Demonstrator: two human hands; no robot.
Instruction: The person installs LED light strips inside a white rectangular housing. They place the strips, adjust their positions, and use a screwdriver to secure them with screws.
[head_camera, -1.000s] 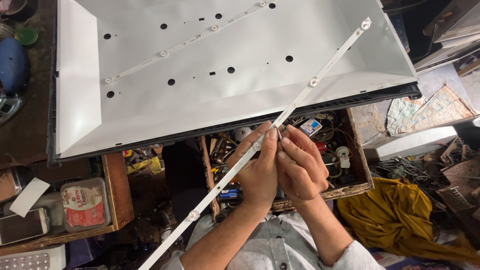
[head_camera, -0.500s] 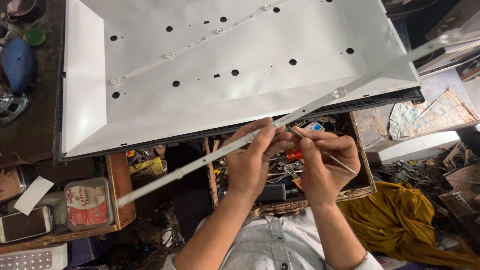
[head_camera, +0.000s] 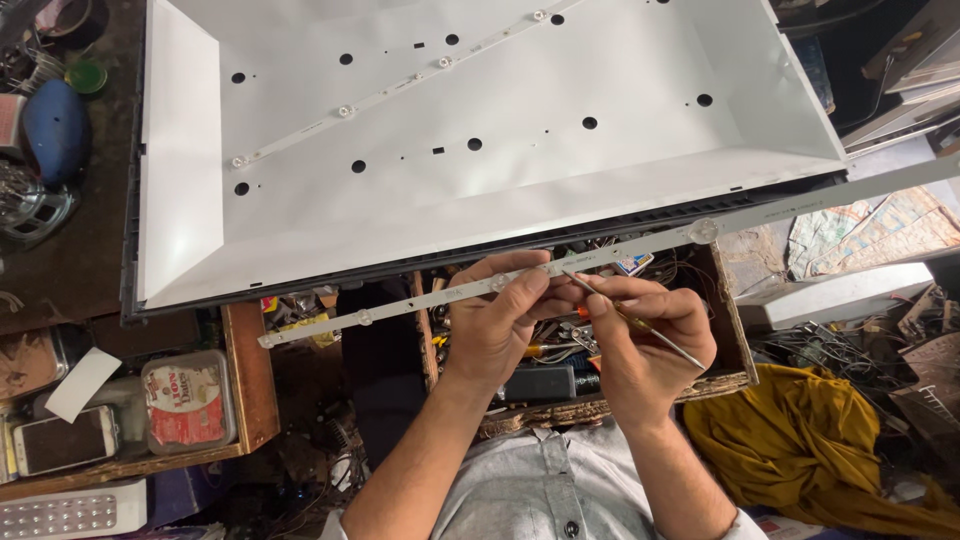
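**A:** Your left hand (head_camera: 495, 325) has its fingers pinched narrow around the long white light strip (head_camera: 620, 250), which hangs in the air just off the near edge of the big white panel tray (head_camera: 200, 150), above the cluttered wooden parts box (head_camera: 735, 340). Your right hand (head_camera: 640, 335) is curled around a thin metal tool (head_camera: 640, 325), tip at the strip.

**B:** What could go wrong?

**A:** I'd judge the strip may flex or twist, since you grip it at one spot and both ends hang free. The tool tip could slip and scrape a lens.

**B:** And what can't you make out?

**A:** The strip's right end runs out of view, the tip's contact point is hidden by your fingers, and the box's contents are a tangle.
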